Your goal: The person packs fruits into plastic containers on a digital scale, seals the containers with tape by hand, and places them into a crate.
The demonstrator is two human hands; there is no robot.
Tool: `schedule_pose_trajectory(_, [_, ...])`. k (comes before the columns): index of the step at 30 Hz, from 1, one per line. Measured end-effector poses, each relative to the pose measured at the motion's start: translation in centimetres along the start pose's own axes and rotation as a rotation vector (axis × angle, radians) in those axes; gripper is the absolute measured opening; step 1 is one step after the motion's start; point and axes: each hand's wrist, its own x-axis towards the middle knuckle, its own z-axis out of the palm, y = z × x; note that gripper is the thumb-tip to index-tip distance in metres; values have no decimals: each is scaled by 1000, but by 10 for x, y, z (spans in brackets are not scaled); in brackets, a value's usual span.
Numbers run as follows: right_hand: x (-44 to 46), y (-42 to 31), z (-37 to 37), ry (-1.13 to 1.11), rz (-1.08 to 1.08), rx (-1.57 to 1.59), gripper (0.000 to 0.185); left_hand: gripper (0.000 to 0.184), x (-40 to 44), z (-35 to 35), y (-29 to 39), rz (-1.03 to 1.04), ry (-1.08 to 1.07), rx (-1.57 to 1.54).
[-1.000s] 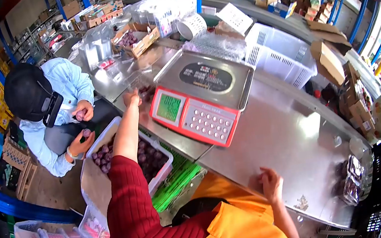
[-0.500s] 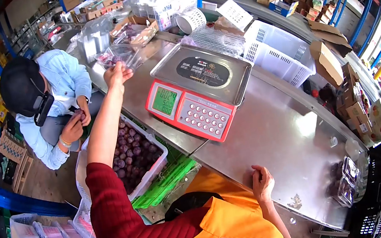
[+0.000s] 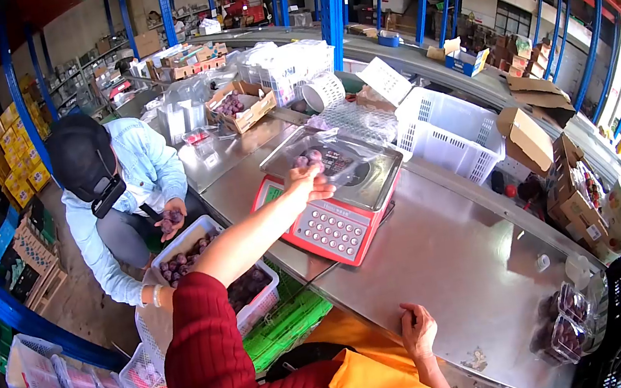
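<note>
My left hand [image 3: 312, 186] reaches over the red scale [image 3: 338, 229], its fingers gripping a clear plastic clamshell box [image 3: 358, 165] by its near side. Purple plums [image 3: 309, 159] sit in the box close to my fingers. The box is over the scale's metal pan [image 3: 385, 187]; whether it touches the pan I cannot tell. Part of the green display is hidden by my forearm. At the table's near edge my right hand [image 3: 418, 330] rests with its fingers curled in, nothing visible in them. Below my left arm stands a white crate [image 3: 263, 306] of plums.
A co-worker [image 3: 124, 192] crouches at left, holding plums in one hand. White plastic crates [image 3: 449, 135] stand behind the scale. A cardboard box [image 3: 255, 110] with plums is at the back. Filled clamshells [image 3: 567, 325] lie at the steel table's [image 3: 455, 261] right end.
My left hand has brought the clamshell of plums from the left side across to the scale. My right hand stays by the table edge. The co-worker has lowered one arm towards the crates.
</note>
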Motion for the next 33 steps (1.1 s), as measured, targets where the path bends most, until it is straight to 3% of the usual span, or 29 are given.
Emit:
schedule_pose_trajectory(2, [-2, 1, -1, -3, 0, 13, 14, 33, 1, 3, -4, -163, -67, 0])
schedule_pose_trajectory(5, [-1, 2, -1, -2, 7, 36, 14, 32, -41, -9, -1, 16, -128, 112])
schedule_pose_trajectory(9, [0, -2, -2, -11, 25, 57, 14, 13, -101, -79, -44, 448, 174, 226])
schedule_pose_trajectory(11, [0, -2, 0, -15, 23, 42, 14, 13, -125, -136, -87, 416, 333, 545])
schedule_pose_trajectory(12, [1, -1, 1, -12, 17, 24, 14, 23, -118, -189, -128, 677, 350, 964])
schedule_pose_trajectory(14, [2, -1, 3, -7, 21, 0, 15, 38, -133, -245, -178, 547, 334, 1172])
schedule_pose_trajectory(15, [2, -3, 4, -9, 36, -4, 16, 52, -145, -248, -176, 218, 259, 1276])
schedule_pose_trajectory(18, [4, -6, 4, 0, 60, -7, 16, 69, -135, -258, -187, 11, 129, 1274])
schedule_pose_trajectory(21, [3, -1, 7, 17, 44, -14, 16, 72, -120, -241, -183, -153, 224, 1345])
schedule_pose_trajectory(25, [3, -6, 4, 3, 62, -52, 16, 76, -125, -217, -157, -216, 169, 1535])
schedule_pose_trajectory(29, [4, -9, 4, 4, 56, -52, 16, 79, -122, -230, -164, -183, 155, 1490])
schedule_pose_trajectory(33, [4, -3, 4, -52, 87, -85, 14, 99, -94, -241, -173, -369, 144, 1462])
